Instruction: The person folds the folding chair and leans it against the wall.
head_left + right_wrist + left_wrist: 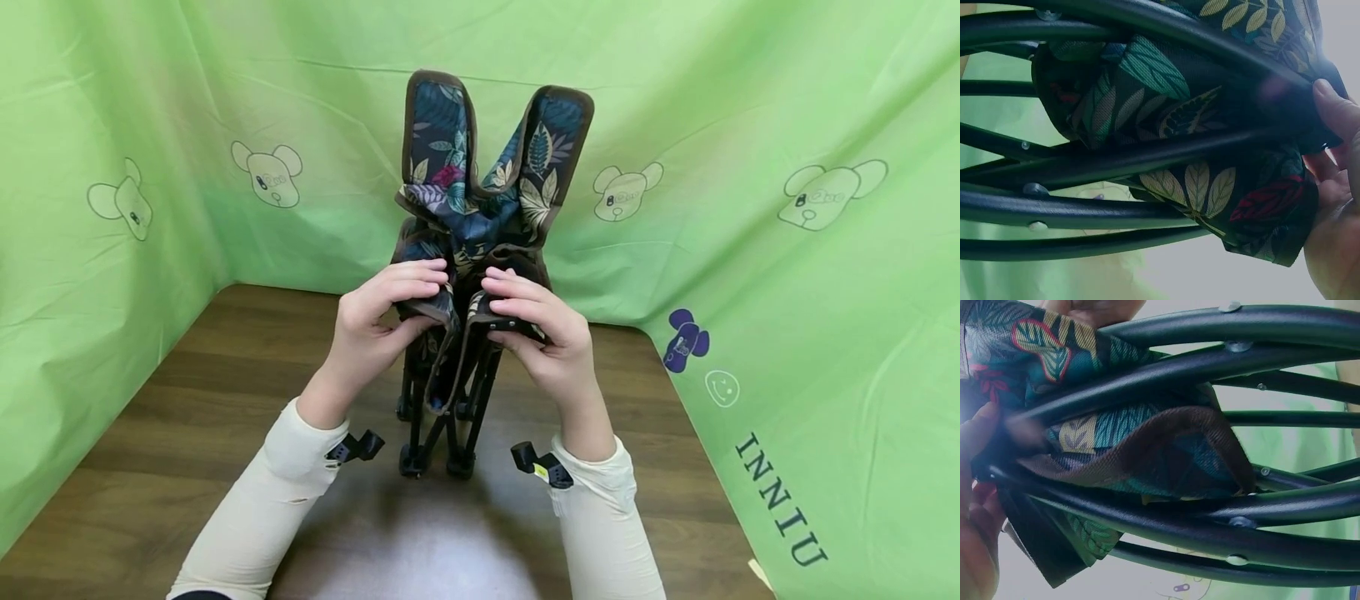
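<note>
A partly folded camping chair (483, 229) stands upright on the table, its dark fabric printed with leaves and edged in brown. The backrest spreads into two raised sides, and the seat sags in a deep fold between the hands. My left hand (375, 308) grips the seat's left front corner, thumb below and fingers on top. At the right front corner, my right hand (546, 327) holds on the same way. Black tube legs (1166, 525) cross beneath the seat in the left wrist view. In the right wrist view, the thumb presses the fabric (1194, 187) near a tube end.
The chair's feet (412, 461) rest on a brown wood-grain tabletop (187, 417). Green cloth (337, 100) with printed bear heads hangs at the back and both sides. Each cream sleeve carries a small black wrist camera (360, 446).
</note>
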{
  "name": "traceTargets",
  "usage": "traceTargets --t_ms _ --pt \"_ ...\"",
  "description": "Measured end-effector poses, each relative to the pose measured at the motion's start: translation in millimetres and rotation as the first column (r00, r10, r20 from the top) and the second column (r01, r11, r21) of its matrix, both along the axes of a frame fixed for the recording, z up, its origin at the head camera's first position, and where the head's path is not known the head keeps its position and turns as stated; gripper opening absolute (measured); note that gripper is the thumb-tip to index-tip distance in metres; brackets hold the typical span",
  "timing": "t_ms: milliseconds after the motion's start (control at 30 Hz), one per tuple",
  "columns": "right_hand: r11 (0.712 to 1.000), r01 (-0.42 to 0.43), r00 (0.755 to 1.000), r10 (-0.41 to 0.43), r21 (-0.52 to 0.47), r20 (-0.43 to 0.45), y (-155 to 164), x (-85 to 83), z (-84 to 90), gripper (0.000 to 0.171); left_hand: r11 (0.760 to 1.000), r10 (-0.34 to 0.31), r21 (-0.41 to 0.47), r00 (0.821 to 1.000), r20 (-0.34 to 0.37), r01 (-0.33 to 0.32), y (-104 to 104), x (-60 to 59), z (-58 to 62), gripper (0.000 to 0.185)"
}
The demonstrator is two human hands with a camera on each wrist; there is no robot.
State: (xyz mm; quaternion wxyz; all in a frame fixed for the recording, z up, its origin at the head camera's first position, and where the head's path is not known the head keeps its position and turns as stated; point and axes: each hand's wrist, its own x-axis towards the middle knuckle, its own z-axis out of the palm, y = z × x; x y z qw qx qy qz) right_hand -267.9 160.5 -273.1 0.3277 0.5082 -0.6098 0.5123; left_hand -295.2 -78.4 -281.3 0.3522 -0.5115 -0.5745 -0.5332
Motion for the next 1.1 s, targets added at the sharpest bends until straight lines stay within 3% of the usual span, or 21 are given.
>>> traceTargets --t_ms 500,833,1100 --pt "0.996 0.079 0.996 -0.081 -0.032 -0.047 -1 7.6 -4.0 0.035 0.997 0.075 0.022 0.997 -0.013 -0.075 -1 7.5 -4.8 0.026" --pt "0.987 0.154 0.986 -0.157 -0.045 -0.061 4 7.3 -11.1 0.039 0.989 0.132 0.062 0.991 0.000 -0.131 -2 4.3 -9.2 0.032" --pt "0.975 0.213 0.974 -0.217 -0.069 -0.065 17 9.8 -13.6 0.039 0.987 0.067 0.145 0.996 0.065 -0.076 -10 2.5 -17.7 0.039"
